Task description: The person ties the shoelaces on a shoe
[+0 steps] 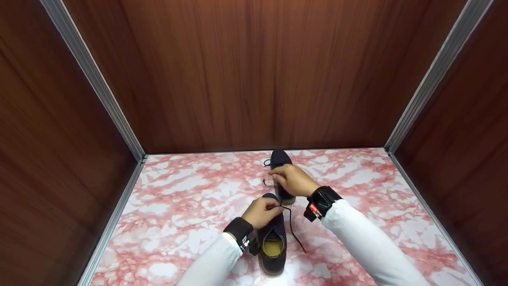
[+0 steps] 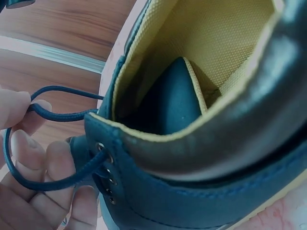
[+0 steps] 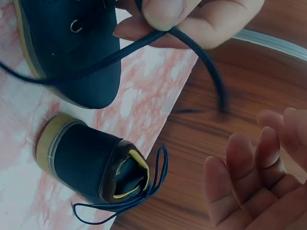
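In the head view a dark lace-up shoe with a yellow lining lies nearest me, its toe pointing away. Above its front my left hand pinches the dark shoelace between thumb and fingers; one end trails down to the right. The left wrist view has the lace running from the eyelets to the left fingertips. My right hand hovers farther forward, its fingers loosely bent. In the right wrist view a blurred lace end hangs apart from the right fingers.
A second dark shoe, its lace tied in a bow, stands beyond, partly behind my right hand. The red-and-white marbled surface meets a brown wood-grain back wall and side walls with metal edge strips.
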The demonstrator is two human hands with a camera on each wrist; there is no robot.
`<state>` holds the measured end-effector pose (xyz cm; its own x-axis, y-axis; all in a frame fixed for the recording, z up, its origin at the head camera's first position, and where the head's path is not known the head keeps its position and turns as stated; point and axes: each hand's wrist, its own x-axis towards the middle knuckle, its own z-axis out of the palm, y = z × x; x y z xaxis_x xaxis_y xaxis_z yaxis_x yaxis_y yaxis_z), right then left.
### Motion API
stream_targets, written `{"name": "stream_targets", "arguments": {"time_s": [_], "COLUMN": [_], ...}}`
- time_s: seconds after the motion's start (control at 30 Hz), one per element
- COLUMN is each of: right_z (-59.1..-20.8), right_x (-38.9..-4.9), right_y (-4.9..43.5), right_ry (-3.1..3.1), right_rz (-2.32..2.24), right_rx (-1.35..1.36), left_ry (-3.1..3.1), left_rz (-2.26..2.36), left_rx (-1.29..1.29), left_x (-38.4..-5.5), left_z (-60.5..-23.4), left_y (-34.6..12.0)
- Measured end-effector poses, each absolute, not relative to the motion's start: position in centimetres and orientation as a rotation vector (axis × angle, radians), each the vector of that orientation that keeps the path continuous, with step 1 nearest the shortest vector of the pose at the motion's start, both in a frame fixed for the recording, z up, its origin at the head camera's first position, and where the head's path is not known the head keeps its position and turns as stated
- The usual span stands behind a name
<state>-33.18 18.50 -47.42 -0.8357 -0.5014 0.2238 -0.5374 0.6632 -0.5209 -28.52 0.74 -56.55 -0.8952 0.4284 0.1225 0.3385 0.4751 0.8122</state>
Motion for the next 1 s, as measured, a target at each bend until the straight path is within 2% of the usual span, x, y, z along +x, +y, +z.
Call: {"name": "stream_targets", "arguments": {"time_s": [0.3, 0.57, 1.0], "right_z": [-49.2, -53.5, -58.9], "right_x": [-33.2, -32.0, -29.9], "right_y": [22.0, 25.5, 24.3], "right_ry": [-2.848, -2.933, -2.962], "right_rz": [0.977, 1.047, 1.116], "right_rx": [0.727, 0.823, 0.903], "left_ry": [2.580, 2.543, 2.510], "left_rz": [1.492, 1.562, 1.565], "left_rx": [0.595, 0.570, 0.538], "left_x": [-28.5, -28.8, -28.7], "left_z": [-56.8, -56.9, -56.4], "left_y": [0.3, 0.2, 0.8]}}
